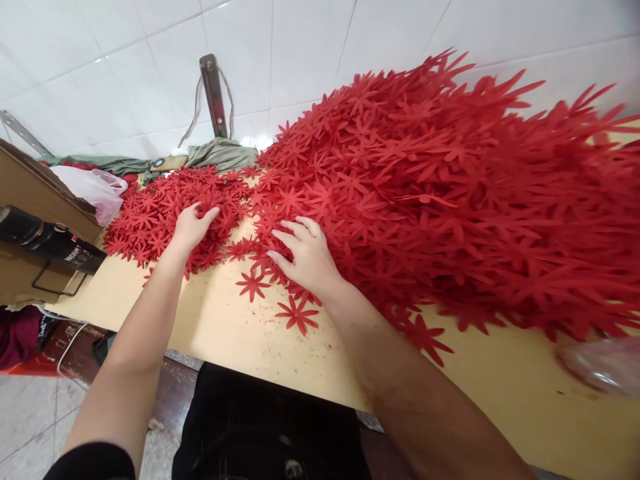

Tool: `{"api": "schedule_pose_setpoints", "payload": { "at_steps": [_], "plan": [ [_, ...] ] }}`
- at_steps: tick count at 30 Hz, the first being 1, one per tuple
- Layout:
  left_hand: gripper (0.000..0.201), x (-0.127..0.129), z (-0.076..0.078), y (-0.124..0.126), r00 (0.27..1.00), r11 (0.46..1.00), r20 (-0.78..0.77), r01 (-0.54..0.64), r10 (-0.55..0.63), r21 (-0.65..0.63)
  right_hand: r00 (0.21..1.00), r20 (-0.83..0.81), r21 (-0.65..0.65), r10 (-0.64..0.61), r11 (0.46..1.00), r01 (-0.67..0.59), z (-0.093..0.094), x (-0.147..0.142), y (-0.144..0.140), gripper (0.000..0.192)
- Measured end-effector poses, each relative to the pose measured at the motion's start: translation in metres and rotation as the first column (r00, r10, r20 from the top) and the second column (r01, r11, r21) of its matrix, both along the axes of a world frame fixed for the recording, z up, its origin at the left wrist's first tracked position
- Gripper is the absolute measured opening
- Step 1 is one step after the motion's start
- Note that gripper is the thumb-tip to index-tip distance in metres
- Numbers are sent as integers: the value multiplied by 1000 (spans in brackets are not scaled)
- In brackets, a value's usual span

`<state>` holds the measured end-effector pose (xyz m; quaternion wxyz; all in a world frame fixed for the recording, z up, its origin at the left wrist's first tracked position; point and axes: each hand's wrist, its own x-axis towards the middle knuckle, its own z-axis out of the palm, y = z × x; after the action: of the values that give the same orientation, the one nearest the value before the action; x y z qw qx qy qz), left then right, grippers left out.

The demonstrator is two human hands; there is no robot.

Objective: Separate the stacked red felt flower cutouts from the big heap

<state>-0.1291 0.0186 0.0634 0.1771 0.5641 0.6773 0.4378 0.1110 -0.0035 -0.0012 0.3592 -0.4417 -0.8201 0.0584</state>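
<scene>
Red flower-shaped cutouts with long narrow petals lie in two heaps on a pale wooden table. My left hand rests on the smaller heap, thumb held apart from the fingers, and some fingertips are hidden. At the left edge of the much larger heap, my right hand lies with its fingers spread, touching the cutouts. Neither hand visibly grips anything. Closer to me, a loose red cutout and another cutout lie flat on the wood.
The pale table meets a white tiled wall. A cardboard box, a black bottle and a white plastic bag stand at the left. Grey-green cloth lies behind the small heap. Clear plastic is at the right.
</scene>
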Motion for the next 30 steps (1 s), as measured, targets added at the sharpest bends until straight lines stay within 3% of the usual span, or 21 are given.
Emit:
{"api": "schedule_pose_setpoints", "payload": {
  "at_steps": [4,7,13,15,17,19,22,24,27,30],
  "plan": [
    [30,-15,4,-4,998,997,-4,-70,70,12,1000,-28,71,2,998,0,-1,-2,-1,42],
    [29,-25,7,-4,997,993,-24,-67,70,92,998,-70,175,-9,984,21,0,-5,-3,43],
    [32,-16,15,-12,942,972,-286,-116,173,204,982,-187,279,-6,958,59,8,-7,-5,46],
    [32,2,15,-18,966,979,-234,-61,107,196,973,-232,255,13,966,48,11,-7,-6,43],
    [31,26,10,-25,997,990,-50,61,-55,125,959,-281,219,35,975,29,13,-7,-6,40],
    [28,56,3,-32,970,981,149,189,-194,49,938,-341,175,58,985,3,15,-6,-5,38],
    [17,103,-8,-43,864,952,408,304,-295,43,863,-502,45,65,998,-49,15,-3,-4,38],
    [12,129,-14,-49,768,923,562,384,-305,-24,756,-654,-98,24,988,-116,17,0,-3,43],
    [8,154,-21,-55,549,901,784,434,-290,29,564,-822,-282,-83,918,-277,22,5,-2,51],
    [10,165,-28,-56,389,921,886,378,-254,99,474,-862,-386,-181,840,-381,28,6,-2,51]
  ]
}}
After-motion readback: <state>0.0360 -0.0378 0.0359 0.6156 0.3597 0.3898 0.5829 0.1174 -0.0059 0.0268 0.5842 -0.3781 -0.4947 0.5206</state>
